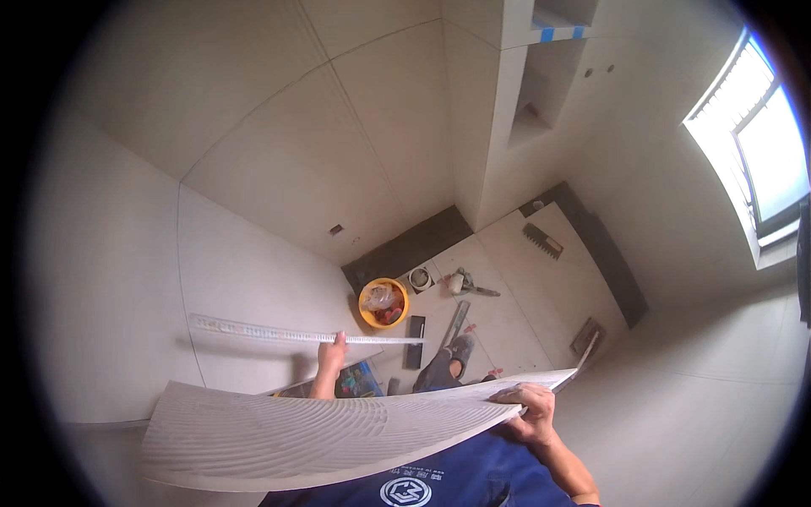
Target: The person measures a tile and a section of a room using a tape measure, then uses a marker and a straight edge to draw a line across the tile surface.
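My right hand (530, 407) is closed round the upper right edge of a large, thin wall tile (338, 435). The tile leans across the front of my body. Its upward side carries curved, combed ridges of pale adhesive. Beyond the tile, my left hand (331, 362) grips a long, straight ruler (262, 330) with fine markings. The ruler lies nearly level, its left end close to the tiled wall and its right end over the floor. Part of my left forearm is hidden by the tile.
A yellow bucket (363, 311) with a plastic bag stands by the wall. Around it are a white round tub (420, 278), a black bar-shaped tool (414, 342) and a dusty power tool (460, 282). A notched trowel (542, 241) lies farther right. Wall niches (545, 84) and a window (769, 144) are beyond.
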The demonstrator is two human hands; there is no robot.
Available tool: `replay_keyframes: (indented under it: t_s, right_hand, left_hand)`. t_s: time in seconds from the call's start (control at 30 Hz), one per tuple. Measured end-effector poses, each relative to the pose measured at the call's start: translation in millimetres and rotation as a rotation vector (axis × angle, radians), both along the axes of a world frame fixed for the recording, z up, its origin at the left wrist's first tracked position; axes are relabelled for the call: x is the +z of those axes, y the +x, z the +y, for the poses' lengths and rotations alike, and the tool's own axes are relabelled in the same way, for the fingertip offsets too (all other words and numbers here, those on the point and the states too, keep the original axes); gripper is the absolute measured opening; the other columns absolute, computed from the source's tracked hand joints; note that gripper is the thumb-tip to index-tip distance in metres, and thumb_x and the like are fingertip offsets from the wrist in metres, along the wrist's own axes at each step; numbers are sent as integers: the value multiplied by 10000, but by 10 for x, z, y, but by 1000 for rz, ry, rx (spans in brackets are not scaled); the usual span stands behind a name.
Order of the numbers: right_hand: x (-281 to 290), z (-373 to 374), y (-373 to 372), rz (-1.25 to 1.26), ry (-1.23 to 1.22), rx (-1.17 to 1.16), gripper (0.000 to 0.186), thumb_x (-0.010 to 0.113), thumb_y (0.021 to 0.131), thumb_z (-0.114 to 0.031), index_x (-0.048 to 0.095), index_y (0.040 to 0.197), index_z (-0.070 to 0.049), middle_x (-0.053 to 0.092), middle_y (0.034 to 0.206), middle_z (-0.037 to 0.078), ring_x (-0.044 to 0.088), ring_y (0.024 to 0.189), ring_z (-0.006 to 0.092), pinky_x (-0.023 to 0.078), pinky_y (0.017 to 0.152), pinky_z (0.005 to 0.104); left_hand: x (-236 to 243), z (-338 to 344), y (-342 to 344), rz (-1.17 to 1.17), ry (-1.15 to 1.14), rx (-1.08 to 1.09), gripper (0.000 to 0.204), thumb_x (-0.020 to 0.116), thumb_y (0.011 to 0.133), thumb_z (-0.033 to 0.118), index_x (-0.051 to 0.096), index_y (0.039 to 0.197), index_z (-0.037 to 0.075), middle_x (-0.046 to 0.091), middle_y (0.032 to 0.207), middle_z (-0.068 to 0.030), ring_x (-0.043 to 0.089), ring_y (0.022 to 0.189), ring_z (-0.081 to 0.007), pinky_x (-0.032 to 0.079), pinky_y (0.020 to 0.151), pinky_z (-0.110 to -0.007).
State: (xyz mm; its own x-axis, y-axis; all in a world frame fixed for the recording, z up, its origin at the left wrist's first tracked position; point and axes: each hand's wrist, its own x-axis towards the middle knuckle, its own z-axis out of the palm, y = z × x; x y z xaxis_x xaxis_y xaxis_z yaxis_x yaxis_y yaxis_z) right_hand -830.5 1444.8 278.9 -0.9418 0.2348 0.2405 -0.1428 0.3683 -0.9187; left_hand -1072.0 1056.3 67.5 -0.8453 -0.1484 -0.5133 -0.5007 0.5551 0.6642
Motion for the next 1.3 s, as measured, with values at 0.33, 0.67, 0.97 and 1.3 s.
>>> replay_keyframes:
  t_s: [0.33, 0.67, 0.97, 1.3]
  right_hand:
    - [1, 15, -29, -4, 11, 51, 271, 695, 750, -275, 713, 786, -7, 741, 797, 110, 729, 732, 252, 552, 691, 339]
    - [-35, -14, 24, -44, 52, 11, 247, 735, 741, -266, 701, 761, -22, 742, 787, 89, 725, 707, 226, 541, 660, 315]
    - [-73, -41, 86, -88, 26, -34, 251, 731, 712, -253, 712, 804, -20, 742, 816, 95, 717, 717, 237, 536, 660, 323]
    - [-141, -21, 153, -113, 4, -65, 260, 727, 675, -218, 710, 829, -10, 739, 839, 99, 706, 733, 251, 542, 684, 341]
  left_hand:
    - [418, 598, -790, 94, 206, -56, 348, 567, 1000, 303, 623, 1182, 13, 672, 985, -72, 666, 822, -156, 527, 726, -301]
    - [-194, 810, -1420, 62, 242, 26, 321, 610, 981, 300, 642, 1079, -4, 640, 816, -25, 592, 668, -113, 458, 562, -280]
    - [-395, 812, -1563, 87, 151, -21, 364, 627, 969, 296, 641, 1120, -35, 681, 912, -85, 640, 725, -156, 518, 641, -298]
    - [-394, 1054, -1878, 124, 126, -89, 411, 623, 970, 295, 613, 1167, -66, 681, 1036, -140, 684, 810, -189, 542, 712, -313]
